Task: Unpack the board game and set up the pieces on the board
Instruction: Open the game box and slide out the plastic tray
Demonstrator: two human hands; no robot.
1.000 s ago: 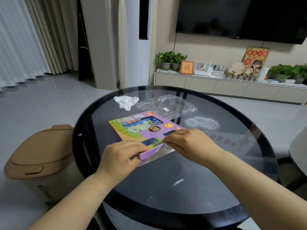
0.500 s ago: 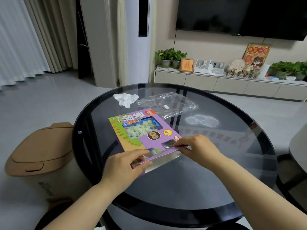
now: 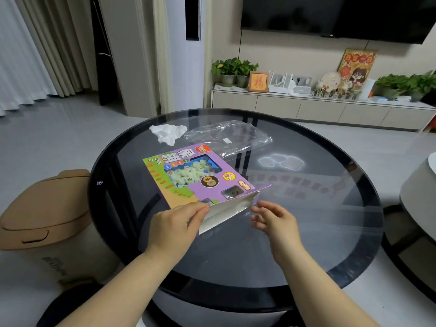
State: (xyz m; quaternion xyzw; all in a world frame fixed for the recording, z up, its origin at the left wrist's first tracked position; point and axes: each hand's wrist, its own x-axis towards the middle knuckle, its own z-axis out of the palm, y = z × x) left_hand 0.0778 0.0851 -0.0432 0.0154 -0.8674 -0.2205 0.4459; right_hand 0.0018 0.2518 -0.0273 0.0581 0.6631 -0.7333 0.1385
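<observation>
Bench [image 3: 330, 232]: box [image 3: 188, 175] lies on it, left of centre. Its near flap [image 3: 228, 213], shut a second ago, now hangs open, white inside showing. Left hand [image 3: 174, 227] grip pinches the flap's edge; right hand [image 3: 273, 220] has let go, fingers apart, just beside. Contents look reachable next.

Round glass table [image 3: 318, 232], black rim. On it: game box [image 3: 188, 175] left of centre, crumpled tissue [image 3: 168, 133] at far side, clear wrap [image 3: 226, 138] beside tissue.

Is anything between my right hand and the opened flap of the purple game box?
Nothing visible. The right hand hovers open just right of the white cardboard flap of the purple cardboard game box; the left hand pinches the flap's other end.
</observation>
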